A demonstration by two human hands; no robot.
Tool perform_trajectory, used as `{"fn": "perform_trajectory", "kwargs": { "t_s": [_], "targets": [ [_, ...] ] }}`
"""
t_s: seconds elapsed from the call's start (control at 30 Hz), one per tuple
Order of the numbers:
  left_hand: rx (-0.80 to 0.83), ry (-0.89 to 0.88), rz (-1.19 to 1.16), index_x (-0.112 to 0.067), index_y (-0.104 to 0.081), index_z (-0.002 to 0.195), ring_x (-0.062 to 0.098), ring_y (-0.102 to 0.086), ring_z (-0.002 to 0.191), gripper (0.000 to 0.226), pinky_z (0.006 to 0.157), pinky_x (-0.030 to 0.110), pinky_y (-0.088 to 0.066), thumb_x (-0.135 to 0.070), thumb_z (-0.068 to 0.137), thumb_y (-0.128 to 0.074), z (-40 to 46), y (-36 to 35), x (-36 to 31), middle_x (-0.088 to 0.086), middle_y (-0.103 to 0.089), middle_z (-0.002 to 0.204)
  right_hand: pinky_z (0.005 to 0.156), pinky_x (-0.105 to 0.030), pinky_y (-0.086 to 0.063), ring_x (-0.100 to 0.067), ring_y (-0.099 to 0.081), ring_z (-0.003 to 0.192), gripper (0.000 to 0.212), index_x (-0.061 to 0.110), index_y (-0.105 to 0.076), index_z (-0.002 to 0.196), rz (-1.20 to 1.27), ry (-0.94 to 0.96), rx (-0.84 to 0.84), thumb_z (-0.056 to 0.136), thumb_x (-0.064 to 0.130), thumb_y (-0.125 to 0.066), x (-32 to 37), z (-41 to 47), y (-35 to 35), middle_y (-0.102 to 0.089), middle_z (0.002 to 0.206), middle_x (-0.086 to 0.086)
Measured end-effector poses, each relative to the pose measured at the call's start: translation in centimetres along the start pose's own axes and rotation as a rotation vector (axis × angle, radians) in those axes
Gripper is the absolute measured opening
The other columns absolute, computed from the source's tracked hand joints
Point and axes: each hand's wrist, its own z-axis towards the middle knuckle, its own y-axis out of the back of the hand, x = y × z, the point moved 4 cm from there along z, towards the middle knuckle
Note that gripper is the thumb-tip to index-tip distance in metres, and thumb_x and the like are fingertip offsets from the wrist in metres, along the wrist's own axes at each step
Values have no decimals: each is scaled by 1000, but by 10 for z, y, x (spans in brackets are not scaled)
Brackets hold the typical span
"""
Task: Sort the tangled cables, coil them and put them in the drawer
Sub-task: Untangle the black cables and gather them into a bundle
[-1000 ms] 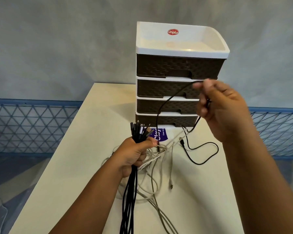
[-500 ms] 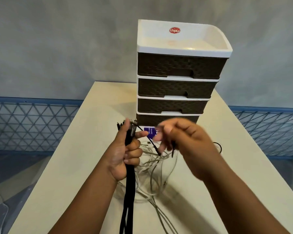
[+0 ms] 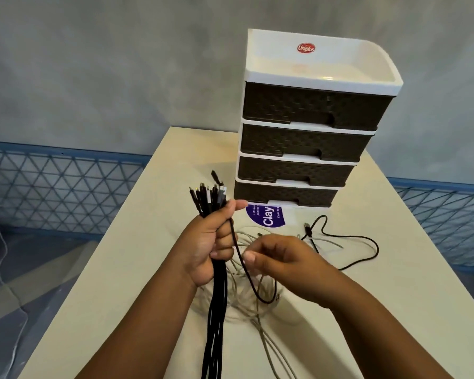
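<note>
A grey plastered wall is standing behind a cream table [image 3: 115, 283], and blue lattice fencing [image 3: 52, 187] is running low along both sides. In the one head view, a drawer unit [image 3: 307, 149] with a white frame and four dark, woven-textured drawers, all closed, is sitting at the far end of the table, with a purple sticker [image 3: 267, 218] just in front of its base. The left hand [image 3: 211, 247] is gripping a bundle [image 3: 215, 310] of black braided cables, fingers curled tight round it, plugs fanning up above the fist and the lengths hanging off the near edge. One black cable [image 3: 241, 258] is dropping from the fist in a loop towards the right hand [image 3: 282, 265], whose fingers are curled together with the tips by the loop; whether they are pinching it I cannot tell. Pale, smooth cables [image 3: 246, 305] are lying tangled on the table under both hands, and the far end of a black cable is trailing loosely to the right, its plug [image 3: 307, 229] lying near the sticker. The step in hand looks like sorting black from pale. To do it well, the right hand should be running along the loose black cable to its free end, lifting it clear of the pale loops rather than tugging, then laying it parallel in the bundle before any coiling.
</note>
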Motion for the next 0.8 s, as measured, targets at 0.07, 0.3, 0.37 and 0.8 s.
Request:
{"fn": "perform_trajectory", "kwargs": {
  "t_s": [0.07,0.3,0.37,0.8],
  "targets": [
    [31,-31,51,-19,-76,91,2,-15,37,22,35,14,-13,-32,86,-59,-4,-6,-2,-9,-20,46,78,-51,-53,-32,-67,81,34,20,-68,90,9,31,-44,83,53,-66,7,5,-4,-71,81,-8],
    [-18,-93,56,-18,-73,87,3,-14,39,24,36,14,-11,-39,85,-60,-7,0,-7,-8,-19,49,63,-34,-52,-12,-63,63,18,25,-62,76,-111,37,-18,94,28,-64,3,-8,-25,-67,70,2],
    [-46,-115,26,-18,-72,86,3,-14,40,24,37,15,-10,-39,85,-61,-6,4,-7,-8,-18,49,63,-29,-50,-8,-62,63,18,27,-62,77,-150,42,42,94,30,-63,1,-15,-31,-68,72,1],
    [105,-61,-237,-21,-47,61,1,-27,40,39,36,13,-15,-46,91,-51,-2,2,0,-6,-46,69,62,-23,-51,-8,-62,62,16,11,-70,89,94,78,-576,93,24,-63,-3,-26,51,-69,78,-8]
  ]
}}
